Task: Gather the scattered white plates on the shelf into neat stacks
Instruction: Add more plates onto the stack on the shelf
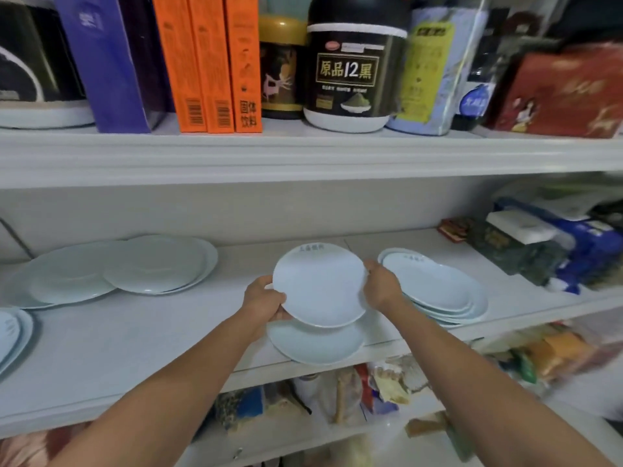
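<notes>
Currently, both hands hold one white plate (320, 286) over the middle shelf (135, 345). The left hand (266, 303) grips the plate's left rim, fingers curled round the edge. The right hand (382, 286) clamps the right rim in the same way. The held plate is tilted, its far edge raised, and faint grey lettering marks that far edge. Directly below the held plate, a second plate (317, 347) lies flat at the shelf's front edge; whether the two touch cannot be determined. Just right of the held plate sits a loose stack (438, 291) of several plates, offset from one another. Well left of it, overlapping plates (155, 264) form an untidy group. Above it stand orange boxes (209, 62) and a black jar (354, 62).
</notes>
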